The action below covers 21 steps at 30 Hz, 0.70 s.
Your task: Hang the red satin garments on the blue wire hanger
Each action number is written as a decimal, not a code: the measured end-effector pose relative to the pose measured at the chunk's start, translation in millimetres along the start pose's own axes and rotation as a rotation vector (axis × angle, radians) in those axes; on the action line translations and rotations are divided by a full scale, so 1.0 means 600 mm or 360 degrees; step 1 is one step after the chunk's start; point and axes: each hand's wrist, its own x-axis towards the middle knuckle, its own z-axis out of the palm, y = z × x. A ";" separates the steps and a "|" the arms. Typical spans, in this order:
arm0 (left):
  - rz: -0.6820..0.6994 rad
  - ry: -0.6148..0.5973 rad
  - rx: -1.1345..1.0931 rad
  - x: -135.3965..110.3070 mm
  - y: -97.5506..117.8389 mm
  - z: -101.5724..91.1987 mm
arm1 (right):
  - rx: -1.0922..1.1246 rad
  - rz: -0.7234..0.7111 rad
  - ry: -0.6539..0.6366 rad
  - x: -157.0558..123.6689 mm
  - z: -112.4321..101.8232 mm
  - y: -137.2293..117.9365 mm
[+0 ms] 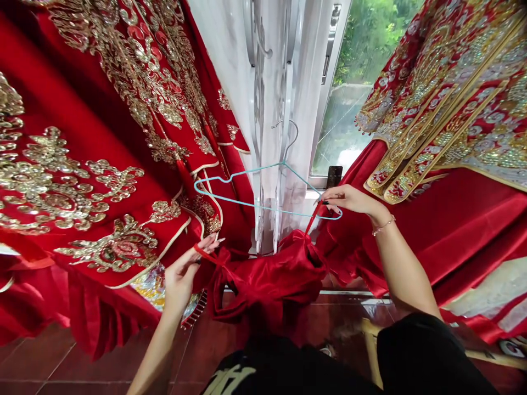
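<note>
A plain red satin garment [267, 280] hangs bunched between my two hands by thin red loops. My left hand [185, 269] pinches one red strap [205, 254] at the garment's left corner. My right hand [346, 198] is closed on the other red strap and on the right end of a light blue wire hanger [255, 186]. The hanger tilts slightly, its metal hook [288, 137] pointing up in front of a white sheer curtain [275, 109]. The garment's middle sags below the hanger.
Red robes with heavy gold embroidery hang at the left [94, 153] and at the right [448, 109]. A window [358, 66] with greenery outside is behind the curtain, with a small dark object [334, 176] on its sill. Red floor tiles [49, 367] lie below.
</note>
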 end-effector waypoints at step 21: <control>0.0632 -0.0382 0.0541 0.227 0.078 0.014 | -0.0142 0.0195 0.0310 -0.031 -0.037 0.003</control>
